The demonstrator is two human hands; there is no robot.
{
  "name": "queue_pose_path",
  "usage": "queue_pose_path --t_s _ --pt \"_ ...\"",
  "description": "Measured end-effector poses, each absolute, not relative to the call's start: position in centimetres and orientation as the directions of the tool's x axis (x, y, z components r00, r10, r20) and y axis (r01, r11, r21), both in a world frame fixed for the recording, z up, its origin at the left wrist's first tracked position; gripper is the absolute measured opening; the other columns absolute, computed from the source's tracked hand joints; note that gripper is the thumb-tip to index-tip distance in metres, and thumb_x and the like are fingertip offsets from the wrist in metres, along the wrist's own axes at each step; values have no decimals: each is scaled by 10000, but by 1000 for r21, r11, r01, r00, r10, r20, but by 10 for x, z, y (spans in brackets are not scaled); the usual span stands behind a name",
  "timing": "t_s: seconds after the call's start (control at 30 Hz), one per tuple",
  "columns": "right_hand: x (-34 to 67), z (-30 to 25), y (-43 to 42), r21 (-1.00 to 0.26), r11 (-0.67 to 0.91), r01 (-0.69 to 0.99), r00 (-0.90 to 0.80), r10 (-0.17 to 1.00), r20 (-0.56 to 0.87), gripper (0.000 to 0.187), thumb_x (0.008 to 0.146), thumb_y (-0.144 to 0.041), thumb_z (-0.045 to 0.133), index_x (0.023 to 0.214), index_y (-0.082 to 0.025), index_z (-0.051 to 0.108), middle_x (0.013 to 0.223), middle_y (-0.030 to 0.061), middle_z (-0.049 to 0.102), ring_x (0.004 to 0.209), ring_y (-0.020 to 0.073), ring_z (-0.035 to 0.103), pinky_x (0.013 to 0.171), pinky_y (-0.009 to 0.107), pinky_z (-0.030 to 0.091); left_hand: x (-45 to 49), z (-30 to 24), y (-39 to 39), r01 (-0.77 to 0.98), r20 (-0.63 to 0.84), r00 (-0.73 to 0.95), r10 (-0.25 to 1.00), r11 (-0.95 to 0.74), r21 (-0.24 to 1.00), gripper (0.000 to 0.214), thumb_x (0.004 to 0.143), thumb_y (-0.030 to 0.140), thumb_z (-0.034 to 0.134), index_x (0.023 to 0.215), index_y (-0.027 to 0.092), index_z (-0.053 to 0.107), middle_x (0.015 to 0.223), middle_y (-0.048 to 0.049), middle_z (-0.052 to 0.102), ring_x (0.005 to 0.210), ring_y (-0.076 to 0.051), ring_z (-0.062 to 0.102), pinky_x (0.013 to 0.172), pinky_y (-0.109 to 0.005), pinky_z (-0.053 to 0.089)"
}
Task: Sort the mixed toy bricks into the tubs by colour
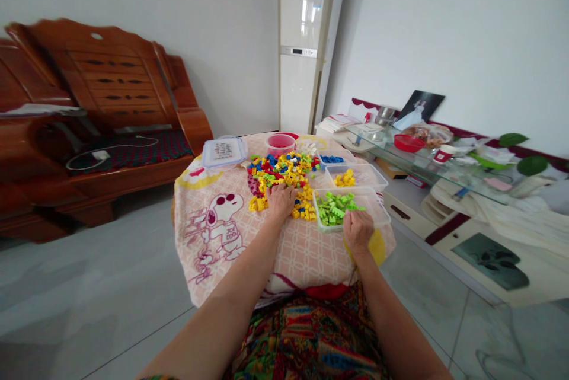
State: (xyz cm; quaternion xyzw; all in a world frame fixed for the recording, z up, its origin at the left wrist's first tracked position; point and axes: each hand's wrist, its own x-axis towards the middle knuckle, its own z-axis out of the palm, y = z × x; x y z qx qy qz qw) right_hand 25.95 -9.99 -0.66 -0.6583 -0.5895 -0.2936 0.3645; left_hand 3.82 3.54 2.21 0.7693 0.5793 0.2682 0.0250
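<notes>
A mixed pile of toy building bricks (284, 168), mostly yellow with red, blue and green ones, lies on the cloth-covered table. My left hand (281, 197) rests on the near part of this pile, fingers apart and reaching among yellow bricks. At the near right edge of a clear plastic box (376, 205), my right hand (358, 229) is closed with the fingers curled in; what they hold, if anything, is hidden. Green bricks (333, 208) fill the left part of that box, right beside the hand.
Behind it stand clear boxes with yellow bricks (344, 178) and blue bricks (332, 159). A round pink-rimmed tub (281, 143) and a box lid (223, 152) sit at the back. A glass-topped cabinet (427, 160) is on the right, a wooden bench (111, 101) on the left.
</notes>
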Motion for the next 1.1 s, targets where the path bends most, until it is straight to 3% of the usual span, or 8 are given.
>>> queue_pose_path --t_s 0.23,0.53,0.77,0.93,1.1 --pt "261 -8 -98 -125 -39 991 126 559 820 388 1018 -237 431 644 -221 536 654 62 604 694 210 518 711 345 309 40 19 38 877 358 207 911 -335 345 433 1033 440 394 1312 297 692 1382 -117 646 1232 -345 553 1134 -593 261" --pt "262 -8 -99 -135 -32 990 130 558 819 383 1008 -241 432 642 -222 542 654 69 608 690 216 507 708 347 307 41 20 37 861 356 160 921 -307 405 377 1010 383 461 1280 268 698 1400 -116 647 1284 -328 549 1182 -563 247" --pt "260 -6 -100 -160 -27 987 147 570 809 376 996 -224 436 635 -222 540 656 65 589 700 213 503 705 346 307 38 20 35 808 402 117 908 -323 493 350 1000 347 479 1247 272 714 1395 -95 657 1287 -301 557 1166 -524 317" --pt "260 -6 -100 -137 -35 990 133 560 817 382 1010 -236 430 642 -224 529 658 62 601 693 209 503 717 344 314 39 14 31 729 502 147 852 -437 527 361 990 322 501 1263 218 714 1385 -125 662 1280 -303 577 1159 -518 374" --pt "261 -7 -99 -139 -30 990 131 561 817 384 1012 -234 431 641 -223 529 655 64 602 689 211 506 710 346 309 46 12 19 494 628 358 691 -711 501 389 1018 350 463 1298 207 692 1391 -133 652 1299 -273 582 1141 -496 443"
